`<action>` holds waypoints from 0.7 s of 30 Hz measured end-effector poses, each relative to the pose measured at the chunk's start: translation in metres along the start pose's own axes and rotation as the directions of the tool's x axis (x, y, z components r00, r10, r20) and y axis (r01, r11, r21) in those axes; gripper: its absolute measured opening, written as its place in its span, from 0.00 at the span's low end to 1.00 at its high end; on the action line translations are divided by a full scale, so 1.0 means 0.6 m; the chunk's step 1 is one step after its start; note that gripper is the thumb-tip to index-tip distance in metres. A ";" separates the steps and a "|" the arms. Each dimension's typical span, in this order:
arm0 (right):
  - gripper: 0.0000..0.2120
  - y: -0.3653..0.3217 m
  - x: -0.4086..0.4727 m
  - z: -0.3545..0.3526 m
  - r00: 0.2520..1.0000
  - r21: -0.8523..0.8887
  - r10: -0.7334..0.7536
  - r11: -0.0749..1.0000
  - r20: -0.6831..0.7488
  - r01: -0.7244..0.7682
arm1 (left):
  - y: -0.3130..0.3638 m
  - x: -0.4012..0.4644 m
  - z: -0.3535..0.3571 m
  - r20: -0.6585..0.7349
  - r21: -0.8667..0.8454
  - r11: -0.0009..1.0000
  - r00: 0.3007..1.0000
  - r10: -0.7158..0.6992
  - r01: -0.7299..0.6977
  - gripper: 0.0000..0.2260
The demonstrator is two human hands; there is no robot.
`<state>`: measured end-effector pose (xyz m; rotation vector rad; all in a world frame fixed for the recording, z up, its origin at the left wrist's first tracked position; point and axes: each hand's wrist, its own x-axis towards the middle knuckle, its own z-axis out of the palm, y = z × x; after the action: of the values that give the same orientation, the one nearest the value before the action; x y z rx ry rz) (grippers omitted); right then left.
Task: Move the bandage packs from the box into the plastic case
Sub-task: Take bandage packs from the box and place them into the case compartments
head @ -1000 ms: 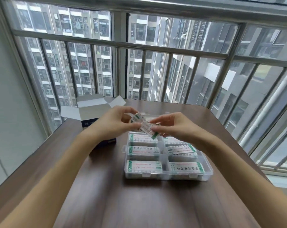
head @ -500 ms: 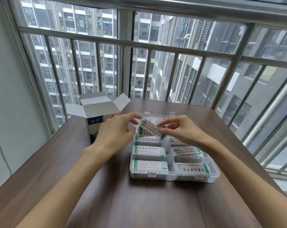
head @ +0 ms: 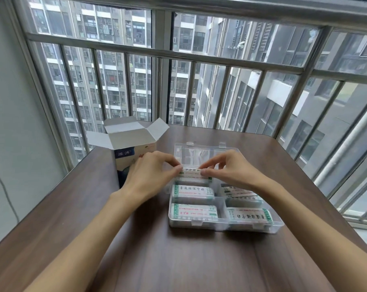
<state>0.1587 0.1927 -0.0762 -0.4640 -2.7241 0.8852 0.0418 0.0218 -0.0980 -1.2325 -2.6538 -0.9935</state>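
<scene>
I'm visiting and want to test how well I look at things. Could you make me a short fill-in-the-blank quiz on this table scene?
1. Both hands, left hand and right hand, pinch one ____ between them.
2. The pack is over the case's far ____ compartment.
3. The box stands with its flaps ____.
4. The box stands to the ____ of the case.

Missing words: pack; left; open; left

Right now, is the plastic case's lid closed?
No, the clear lid stands open behind the plastic case while both hands set a bandage pack inside.
</scene>
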 end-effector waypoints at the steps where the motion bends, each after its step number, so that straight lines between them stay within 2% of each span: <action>1: 0.06 -0.001 -0.001 0.000 1.000 -0.034 -0.003 0.999 0.000 0.003 | -0.001 0.001 0.001 0.003 -0.013 1.000 1.000 0.007 -0.007 0.04; 6: 0.09 -0.008 0.002 0.002 1.000 -0.146 0.027 0.989 -0.008 -0.028 | -0.001 0.007 0.004 0.110 -0.042 0.999 0.993 0.038 -0.033 0.07; 11: 0.11 -0.025 0.015 0.003 0.994 -0.249 0.104 0.964 0.035 -0.092 | 0.010 0.027 -0.014 0.221 0.108 0.987 0.971 0.092 -0.118 0.09; 13: 0.10 -0.033 0.019 0.003 0.990 -0.266 0.126 0.958 0.067 -0.104 | 0.013 0.037 -0.019 0.283 0.116 0.983 0.953 0.107 -0.145 0.10; 15: 0.10 -0.039 0.021 0.001 0.984 -0.262 0.150 0.957 0.094 -0.121 | 0.012 0.043 -0.019 0.299 0.101 0.984 0.948 0.109 -0.145 0.10; 18: 0.11 -0.040 0.031 -0.018 0.973 -0.244 0.223 0.948 0.054 -0.204 | 0.009 0.050 -0.013 0.311 0.094 0.986 0.945 0.104 -0.140 0.09; 21: 0.12 -0.044 0.033 -0.037 0.951 -0.389 0.305 0.884 0.056 -0.260 | 0.010 0.054 -0.013 0.341 0.084 0.988 0.935 0.096 -0.132 0.07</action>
<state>0.1415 0.1912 -0.0402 -0.9345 -2.9927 0.4462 0.0223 0.0416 -0.0793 -1.6411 -2.7893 -0.6661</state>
